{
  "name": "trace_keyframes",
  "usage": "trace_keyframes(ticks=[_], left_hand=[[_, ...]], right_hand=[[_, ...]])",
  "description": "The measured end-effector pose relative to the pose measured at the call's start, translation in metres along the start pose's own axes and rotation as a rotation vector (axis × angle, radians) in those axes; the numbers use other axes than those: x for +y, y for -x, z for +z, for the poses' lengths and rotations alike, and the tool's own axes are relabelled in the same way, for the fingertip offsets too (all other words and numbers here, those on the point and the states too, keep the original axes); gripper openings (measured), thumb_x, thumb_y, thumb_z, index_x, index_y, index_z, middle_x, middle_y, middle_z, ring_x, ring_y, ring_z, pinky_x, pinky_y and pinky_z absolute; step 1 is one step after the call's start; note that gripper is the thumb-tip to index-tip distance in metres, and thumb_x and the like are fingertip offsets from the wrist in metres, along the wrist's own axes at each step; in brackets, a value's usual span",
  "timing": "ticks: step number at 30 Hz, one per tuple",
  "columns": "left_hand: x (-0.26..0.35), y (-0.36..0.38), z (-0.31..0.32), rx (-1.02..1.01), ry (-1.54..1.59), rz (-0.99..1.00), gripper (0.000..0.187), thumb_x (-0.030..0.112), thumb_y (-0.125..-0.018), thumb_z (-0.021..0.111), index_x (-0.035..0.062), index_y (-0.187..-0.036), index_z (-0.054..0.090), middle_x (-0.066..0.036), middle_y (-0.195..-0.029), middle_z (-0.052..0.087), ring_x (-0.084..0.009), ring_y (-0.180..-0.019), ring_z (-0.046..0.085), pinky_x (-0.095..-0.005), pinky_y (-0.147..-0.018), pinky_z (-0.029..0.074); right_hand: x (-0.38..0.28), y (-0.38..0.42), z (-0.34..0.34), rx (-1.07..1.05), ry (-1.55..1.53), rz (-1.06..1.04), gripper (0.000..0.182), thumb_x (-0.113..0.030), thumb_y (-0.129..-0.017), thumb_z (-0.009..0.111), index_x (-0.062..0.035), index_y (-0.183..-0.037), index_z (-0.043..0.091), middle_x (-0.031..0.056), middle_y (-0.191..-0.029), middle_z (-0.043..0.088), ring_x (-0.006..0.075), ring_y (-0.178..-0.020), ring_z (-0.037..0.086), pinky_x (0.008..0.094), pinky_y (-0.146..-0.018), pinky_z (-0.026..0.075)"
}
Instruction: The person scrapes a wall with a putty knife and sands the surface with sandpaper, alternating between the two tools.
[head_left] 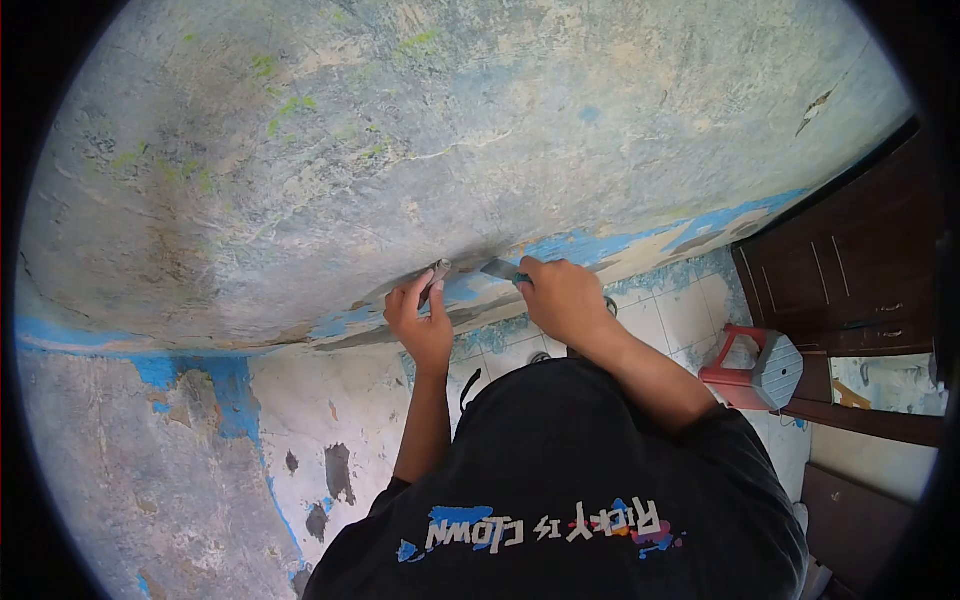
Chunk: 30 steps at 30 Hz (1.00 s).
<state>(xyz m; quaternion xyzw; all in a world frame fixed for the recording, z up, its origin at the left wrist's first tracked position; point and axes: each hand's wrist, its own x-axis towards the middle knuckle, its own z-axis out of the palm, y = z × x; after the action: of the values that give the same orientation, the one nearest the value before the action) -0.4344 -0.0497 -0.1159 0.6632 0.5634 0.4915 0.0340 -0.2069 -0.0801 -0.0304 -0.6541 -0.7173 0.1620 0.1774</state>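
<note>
My right hand (562,300) grips a scraper (497,268) with a flat grey blade and a teal handle. Its blade points left, close to the wall (420,180), where blue paint remnants meet grey plaster. To the left, the fingers of my left hand (418,315) are closed around a small greyish piece (438,271); I cannot tell what kind of thing it is. Both hands are close together at the lower part of the wall.
A red stool (735,370) with a grey top stands on the tiled floor (690,310) at right. Beyond it are dark brown cabinets (850,250) with metal handles. The left wall (130,450) carries blue, white and grey patches.
</note>
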Motion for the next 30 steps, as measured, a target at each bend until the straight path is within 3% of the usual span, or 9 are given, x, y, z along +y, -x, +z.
trace_keyframes(ticks=[12,19,30], left_hand=[[0.004,-0.006,0.003,0.003,0.011,0.003,0.021,0.001,-0.088,0.077,0.0051,-0.108,0.077,-0.009,-0.094,0.07,-0.0234,-0.087,0.063,-0.036,-0.079,0.049],[0.007,-0.005,0.003,0.006,0.057,-0.006,0.02,0.001,-0.089,0.077,0.0042,-0.108,0.077,-0.009,-0.095,0.07,-0.0229,-0.086,0.063,-0.0349,-0.075,0.05],[0.008,-0.005,0.001,-0.008,0.044,-0.043,0.02,0.007,-0.089,0.079,0.0097,-0.109,0.078,-0.007,-0.094,0.069,-0.0258,-0.09,0.062,-0.0396,-0.083,0.048]], right_hand=[[-0.002,0.016,-0.013,0.063,-0.125,0.074,0.019,-0.023,-0.097,0.068,-0.0074,-0.108,0.066,0.021,-0.081,0.072,0.0442,-0.079,0.071,0.0554,-0.069,0.055],[0.001,0.012,-0.01,0.034,-0.1,0.064,0.022,-0.023,-0.096,0.069,-0.0054,-0.109,0.066,0.0214,-0.082,0.073,0.0417,-0.08,0.074,0.052,-0.069,0.058],[-0.002,0.015,-0.005,0.056,-0.141,0.076,0.024,-0.023,-0.096,0.07,-0.0052,-0.111,0.066,0.0219,-0.084,0.073,0.0425,-0.081,0.074,0.0533,-0.071,0.058]])
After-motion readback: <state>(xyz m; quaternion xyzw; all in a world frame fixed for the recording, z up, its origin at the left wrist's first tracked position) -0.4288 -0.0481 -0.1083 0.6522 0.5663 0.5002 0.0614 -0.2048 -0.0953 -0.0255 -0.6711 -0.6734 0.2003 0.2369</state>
